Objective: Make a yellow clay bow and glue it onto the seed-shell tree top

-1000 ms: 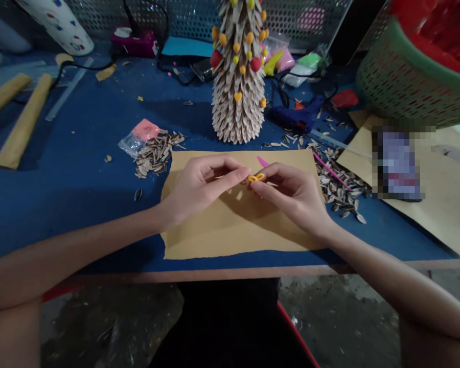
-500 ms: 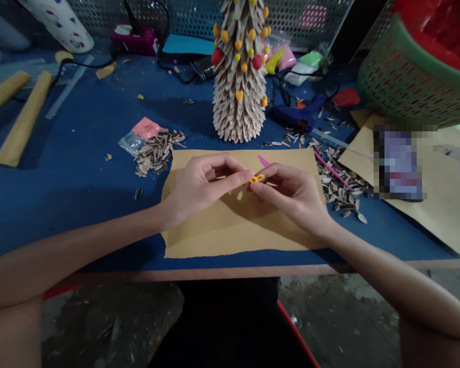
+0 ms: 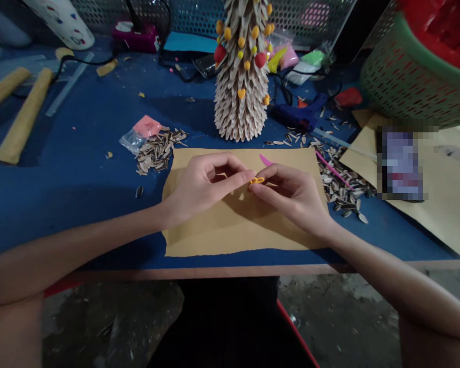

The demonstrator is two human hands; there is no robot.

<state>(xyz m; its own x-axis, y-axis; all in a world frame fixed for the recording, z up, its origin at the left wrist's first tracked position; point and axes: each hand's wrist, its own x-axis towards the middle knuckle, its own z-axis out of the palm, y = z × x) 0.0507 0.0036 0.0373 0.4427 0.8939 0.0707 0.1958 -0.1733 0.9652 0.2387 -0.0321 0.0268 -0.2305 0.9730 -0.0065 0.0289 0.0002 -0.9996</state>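
My left hand (image 3: 205, 185) and my right hand (image 3: 293, 194) meet over a brown paper sheet (image 3: 230, 230), fingertips pinched together on a small orange clay piece (image 3: 257, 180). A pink tool tip (image 3: 265, 160) pokes out behind my right hand's fingers. Just beyond the sheet stands a cone-shaped tree made of sunflower seed shells (image 3: 240, 76), dotted with orange, yellow and red clay bits.
Seed shell piles lie left (image 3: 157, 151) and right (image 3: 343, 181) of the sheet. A blue glue gun (image 3: 299, 115), clay packets (image 3: 302, 66), a green mesh basket (image 3: 414, 87), rolled paper tubes (image 3: 23, 117) and a blurred phone (image 3: 402, 163) sit around on the blue table (image 3: 80, 168).
Both hands stay pinched on the orange piece, with only slight finger shifts. The view has drifted slightly.
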